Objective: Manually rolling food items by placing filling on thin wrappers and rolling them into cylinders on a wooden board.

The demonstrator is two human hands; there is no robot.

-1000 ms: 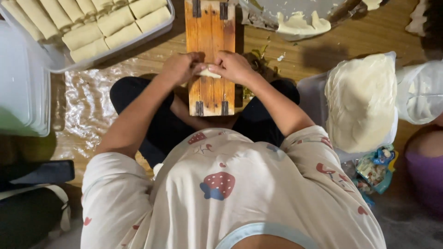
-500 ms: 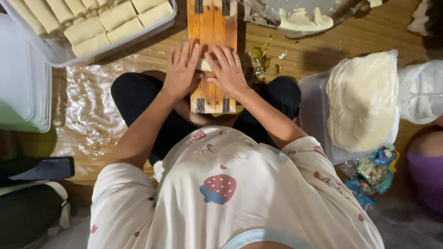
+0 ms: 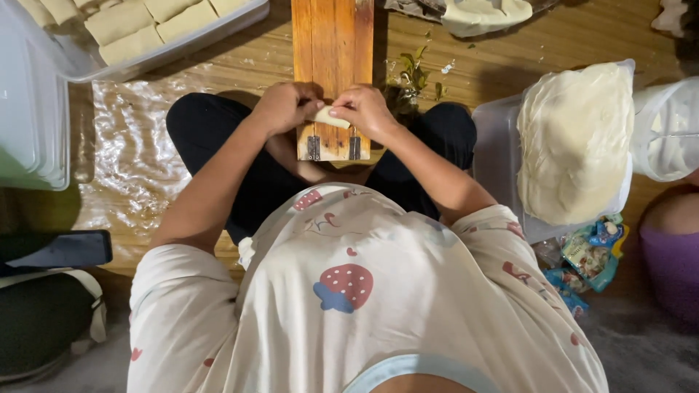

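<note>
Rolls packed in a clear tray at the floor's far left corner. Left hand clenched on one end of a pale roll at the near end of the wooden board; right hand pinching the other end. Seemingly mid-roll, tightening the wrap. Calls next for even pressure from both sides. Stacked wrappers by the right edge.

One wooden board, one roll, two hands
</note>
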